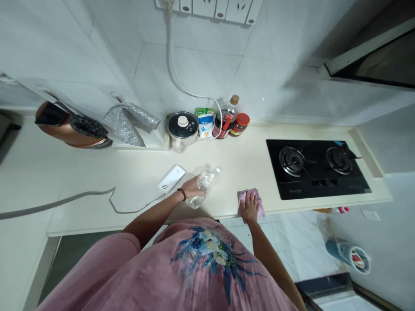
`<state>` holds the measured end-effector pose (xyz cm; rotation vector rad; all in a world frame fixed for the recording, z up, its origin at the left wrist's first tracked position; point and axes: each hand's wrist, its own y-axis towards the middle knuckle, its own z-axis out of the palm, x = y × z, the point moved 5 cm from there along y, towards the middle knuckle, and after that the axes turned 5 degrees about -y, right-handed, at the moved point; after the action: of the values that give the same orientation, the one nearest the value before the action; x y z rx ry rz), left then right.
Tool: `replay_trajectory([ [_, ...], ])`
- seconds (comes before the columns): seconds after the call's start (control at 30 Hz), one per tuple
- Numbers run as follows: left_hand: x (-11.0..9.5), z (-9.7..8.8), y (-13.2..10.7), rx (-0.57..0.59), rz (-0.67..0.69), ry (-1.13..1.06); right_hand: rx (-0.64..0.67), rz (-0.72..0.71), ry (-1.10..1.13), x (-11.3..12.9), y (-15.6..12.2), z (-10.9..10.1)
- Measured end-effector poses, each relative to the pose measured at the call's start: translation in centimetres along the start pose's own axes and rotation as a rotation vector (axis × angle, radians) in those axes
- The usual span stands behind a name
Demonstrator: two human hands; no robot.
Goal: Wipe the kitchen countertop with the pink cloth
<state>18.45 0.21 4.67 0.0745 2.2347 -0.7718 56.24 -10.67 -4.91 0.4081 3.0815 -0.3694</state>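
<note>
My left hand (192,188) is wrapped round a clear plastic bottle (207,178) with a white cap, low over the pale counter. The cap points away to the right; whether the bottle lies on the counter or is held tilted, I cannot tell. A white phone-like device (172,178) with a cable lies just left of that hand. Near the counter's front edge, my right hand (249,209) presses on a folded pink cloth (260,209), its fingers bent over the top. Part of the cloth is hidden under the palm.
A black two-burner gas hob (316,168) is set in the counter (233,160) at right. Along the wall stand a small lidded pot (182,129), a white packet (205,126) and a red-lidded jar (240,124). A grey cable (74,197) crosses the left side. A copper-coloured pan (61,125) leans there.
</note>
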Motion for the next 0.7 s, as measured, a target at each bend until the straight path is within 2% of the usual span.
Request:
replay_trajectory([
  [0.07, 0.1, -0.3, 0.1, 0.037, -0.065, 0.086, 0.004, -0.007, -0.002, -0.1, 0.4, -0.1],
  [0.13, -0.8, 0.2, 0.4, 0.063, -0.074, 0.123, 0.012, -0.019, -0.01, -0.3, 0.9, -0.4],
  [0.27, -3.2, 2.2, 0.8, 0.081, -0.027, 0.131, 0.027, -0.046, -0.023, -0.5, 2.1, -0.9],
  [0.37, -3.5, 3.1, 0.5, 0.05, 0.009, 0.082, 0.025, -0.068, -0.012, -0.6, 2.7, -1.0],
  [0.43, -2.8, 3.2, -0.1, -0.003, 0.028, -0.009, 0.016, -0.081, 0.014, -0.8, 2.9, -1.1],
  [0.6, 0.5, 2.3, -2.2, -0.234, 0.146, -0.36, -0.035, -0.097, 0.094, -1.0, 2.9, -1.3],
  [0.7, 2.2, 1.9, -3.6, -0.377, 0.247, -0.501, -0.033, -0.218, 0.098, 1.7, 2.2, -1.4],
])
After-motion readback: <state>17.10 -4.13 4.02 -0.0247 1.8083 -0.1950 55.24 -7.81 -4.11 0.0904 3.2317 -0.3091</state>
